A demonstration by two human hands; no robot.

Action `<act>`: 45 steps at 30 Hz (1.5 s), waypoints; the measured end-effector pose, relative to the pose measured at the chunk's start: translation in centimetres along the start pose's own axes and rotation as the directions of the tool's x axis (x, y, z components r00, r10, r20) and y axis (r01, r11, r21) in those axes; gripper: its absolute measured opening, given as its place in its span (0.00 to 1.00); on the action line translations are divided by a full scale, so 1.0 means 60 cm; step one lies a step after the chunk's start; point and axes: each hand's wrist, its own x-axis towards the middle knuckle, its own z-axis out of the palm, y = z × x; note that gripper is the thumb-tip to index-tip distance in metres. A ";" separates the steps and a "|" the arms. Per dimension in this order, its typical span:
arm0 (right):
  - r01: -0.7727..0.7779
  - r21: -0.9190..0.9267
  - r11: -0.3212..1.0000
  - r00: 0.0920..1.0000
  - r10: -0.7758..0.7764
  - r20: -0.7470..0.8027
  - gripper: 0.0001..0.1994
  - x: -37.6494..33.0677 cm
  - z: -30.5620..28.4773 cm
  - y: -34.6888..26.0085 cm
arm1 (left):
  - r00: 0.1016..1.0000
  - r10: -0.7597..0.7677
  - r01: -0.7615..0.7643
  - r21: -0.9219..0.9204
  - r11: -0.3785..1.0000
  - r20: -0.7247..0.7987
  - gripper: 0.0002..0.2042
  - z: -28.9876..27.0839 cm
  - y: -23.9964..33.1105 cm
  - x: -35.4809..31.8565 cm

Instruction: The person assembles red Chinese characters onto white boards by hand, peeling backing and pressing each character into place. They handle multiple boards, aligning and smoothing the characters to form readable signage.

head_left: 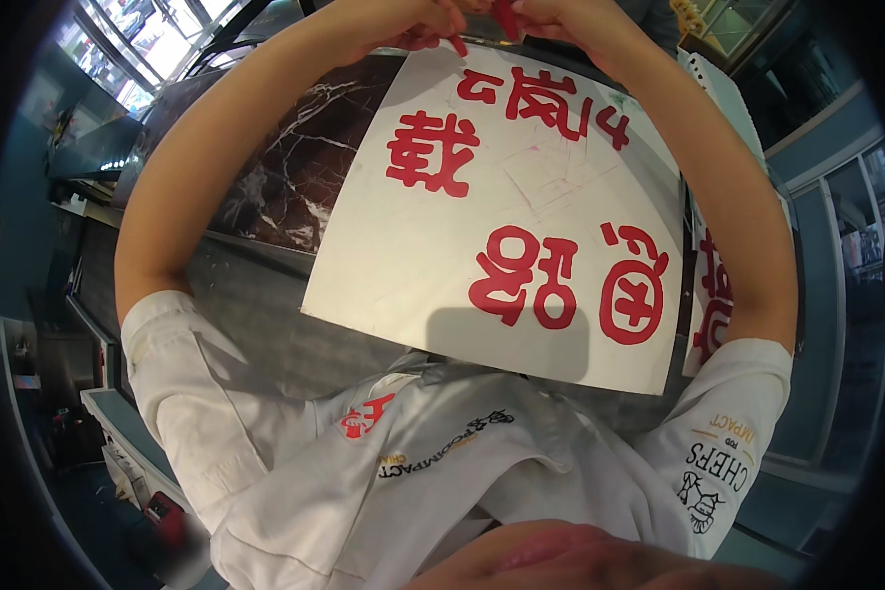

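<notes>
Fingers [433,25] of both hands pinch red strips above the white sign [521,197].

Both forearms stretch forward—left hand [403,25] and right hand [551,20] meet (fingers pinched).

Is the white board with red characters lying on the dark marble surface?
Yes, the white board rests partly on the dark marble surface.

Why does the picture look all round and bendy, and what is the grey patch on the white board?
In the head view the fisheye lens bends straight edges near the rim, and the corners go black. The grey patch is a soft shadow on the lower edge of the white board. The windows at the upper left glare bright. The pink shape at the bottom is blurred.
</notes>
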 end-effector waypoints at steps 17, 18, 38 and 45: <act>0.019 -0.420 0.908 0.999 0.000 0.045 0.07 -0.080 -0.063 -0.036 | 0.976 0.199 -0.209 0.661 0.720 0.091 0.09 -0.001 0.038 -0.071; 0.014 -0.437 0.899 0.999 0.007 0.046 0.07 -0.089 -0.068 -0.040 | 0.962 0.245 -0.260 0.686 0.680 0.122 0.09 0.008 0.044 -0.074; 0.020 -0.864 0.504 0.992 0.100 0.082 0.10 -0.292 -0.095 -0.049 | 0.700 0.180 -0.578 0.399 0.712 0.691 0.12 0.125 0.176 -0.079; 0.202 -0.837 0.509 0.979 -0.108 0.170 0.11 -0.322 -0.159 0.002 | 0.751 0.168 -0.575 0.507 0.642 0.639 0.10 0.107 0.191 -0.091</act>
